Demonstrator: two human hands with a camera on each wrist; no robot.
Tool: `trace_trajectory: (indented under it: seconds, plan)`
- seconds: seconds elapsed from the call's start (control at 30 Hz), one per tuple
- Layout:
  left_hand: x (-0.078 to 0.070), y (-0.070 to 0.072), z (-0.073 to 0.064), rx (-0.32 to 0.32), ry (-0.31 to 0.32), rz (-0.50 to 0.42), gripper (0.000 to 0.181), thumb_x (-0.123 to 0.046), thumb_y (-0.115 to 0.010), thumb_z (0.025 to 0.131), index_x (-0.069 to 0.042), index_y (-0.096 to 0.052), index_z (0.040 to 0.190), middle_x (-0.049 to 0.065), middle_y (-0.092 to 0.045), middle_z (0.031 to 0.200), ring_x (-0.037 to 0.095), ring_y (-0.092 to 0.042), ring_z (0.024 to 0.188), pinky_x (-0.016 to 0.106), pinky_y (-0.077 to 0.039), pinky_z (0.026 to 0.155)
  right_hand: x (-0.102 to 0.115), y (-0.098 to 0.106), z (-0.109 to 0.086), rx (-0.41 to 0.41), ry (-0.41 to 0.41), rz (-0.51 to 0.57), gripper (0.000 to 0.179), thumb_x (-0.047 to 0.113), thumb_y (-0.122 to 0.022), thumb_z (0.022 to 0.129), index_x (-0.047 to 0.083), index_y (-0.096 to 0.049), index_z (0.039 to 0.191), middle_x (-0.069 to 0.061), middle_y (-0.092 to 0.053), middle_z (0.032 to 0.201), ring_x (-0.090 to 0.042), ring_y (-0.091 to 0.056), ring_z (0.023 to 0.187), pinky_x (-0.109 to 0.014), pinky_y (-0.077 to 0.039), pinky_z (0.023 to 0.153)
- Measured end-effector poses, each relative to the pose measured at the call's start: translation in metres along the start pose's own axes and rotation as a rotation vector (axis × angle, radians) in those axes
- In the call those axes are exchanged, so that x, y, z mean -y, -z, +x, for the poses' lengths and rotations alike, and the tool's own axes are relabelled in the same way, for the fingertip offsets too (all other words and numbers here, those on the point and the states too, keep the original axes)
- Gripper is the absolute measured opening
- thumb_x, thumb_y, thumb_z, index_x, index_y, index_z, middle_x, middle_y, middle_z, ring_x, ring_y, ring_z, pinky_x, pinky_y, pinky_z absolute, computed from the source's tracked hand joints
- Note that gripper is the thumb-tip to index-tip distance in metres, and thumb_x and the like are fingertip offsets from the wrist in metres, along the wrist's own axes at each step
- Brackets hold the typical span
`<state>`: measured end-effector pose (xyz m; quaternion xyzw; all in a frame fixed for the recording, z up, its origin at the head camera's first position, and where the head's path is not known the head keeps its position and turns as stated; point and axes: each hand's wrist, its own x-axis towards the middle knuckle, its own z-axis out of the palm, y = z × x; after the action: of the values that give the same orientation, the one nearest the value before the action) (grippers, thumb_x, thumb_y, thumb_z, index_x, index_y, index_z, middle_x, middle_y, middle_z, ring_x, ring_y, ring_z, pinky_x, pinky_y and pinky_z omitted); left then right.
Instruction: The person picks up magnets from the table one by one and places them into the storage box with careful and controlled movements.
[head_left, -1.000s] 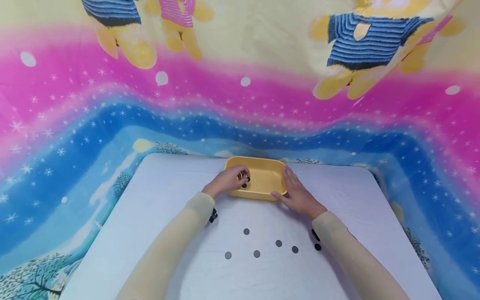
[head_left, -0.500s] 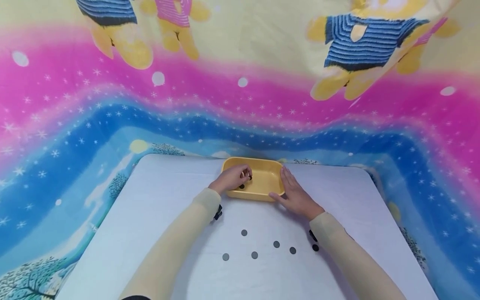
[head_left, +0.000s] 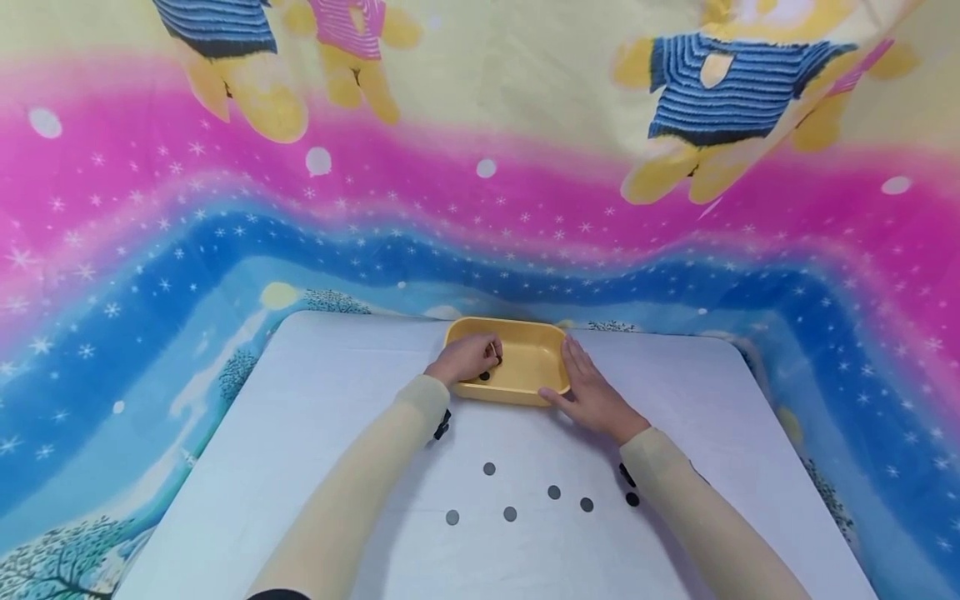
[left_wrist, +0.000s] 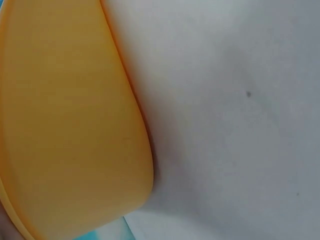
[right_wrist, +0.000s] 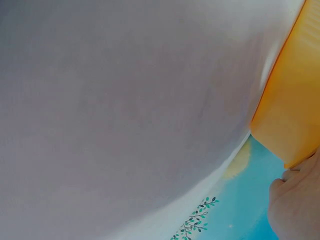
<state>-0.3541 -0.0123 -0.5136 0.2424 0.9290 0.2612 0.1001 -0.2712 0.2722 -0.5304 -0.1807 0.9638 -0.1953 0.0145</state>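
Note:
A yellow rectangular tub [head_left: 536, 395] stands at the far edge of the table. My left hand [head_left: 467, 357] reaches over its near left rim, fingers curled, pinching a small dark disc [head_left: 498, 360] close over the tub's floor. Another black disc [head_left: 484, 376] lies in the tub below that hand. My right hand [head_left: 596, 392] rests against the tub's right end, its fingers straight along the side and the thumb at the front rim. In the right wrist view part of the right hand [right_wrist: 295, 202] meets the tub [right_wrist: 287, 115]; in the left wrist view the tub's outer wall [left_wrist: 75, 120] fills the left side.
Several grey discs [head_left: 510, 514] lie scattered on the white table [head_left: 337, 375] in front of the tub. One darker disc [head_left: 632, 499] lies beside the right sleeve [head_left: 697, 500]. A patterned cloth [head_left: 480, 208] hangs behind the table.
My left hand has shifted slightly right inside the tub, and its fingertips with the disc are lower toward the floor. The right hand has stayed against the tub's end.

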Motion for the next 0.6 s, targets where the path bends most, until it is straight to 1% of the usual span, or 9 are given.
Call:
trace_trajectory:
  seconds: [0.3,0.47,0.6]
  plan:
    - [0.0024,-0.0035,0.0037,0.025,0.016,0.092,0.005,-0.023,-0.067,0.109,-0.020,-0.068,0.112,-0.005,-0.068,0.097,0.013,-0.063,0.084,0.034,-0.054,0.077,-0.0017,-0.0009,0.0005,0.007,0.006,-0.015,0.113,0.076,-0.047,0.103,0.005,0.008,0.171,-0.013,0.009,0.181,-0.036,0.001,0.167,-0.058,-0.015,0.133]
    - [0.0021,-0.0051,0.0039,0.011,0.016,0.114,0.005,-0.025,-0.068,0.108,-0.021,-0.067,0.110,-0.006,-0.066,0.095,0.013,-0.061,0.083,0.033,-0.052,0.075,-0.0009,-0.0009,0.0001,-0.005,0.017,-0.011,0.111,0.075,-0.048,0.103,0.005,0.007,0.171,-0.015,0.007,0.181,-0.037,0.000,0.166,-0.058,-0.016,0.133]
    - [0.0004,-0.0047,0.0030,0.005,0.026,0.117,0.006,-0.025,-0.068,0.108,-0.020,-0.067,0.111,-0.005,-0.066,0.094,0.014,-0.061,0.082,0.033,-0.052,0.074,-0.0015,-0.0012,0.0008,-0.006,0.016,-0.018,0.112,0.075,-0.047,0.103,0.005,0.007,0.171,-0.016,0.006,0.181,-0.037,0.000,0.167,-0.059,-0.016,0.132]
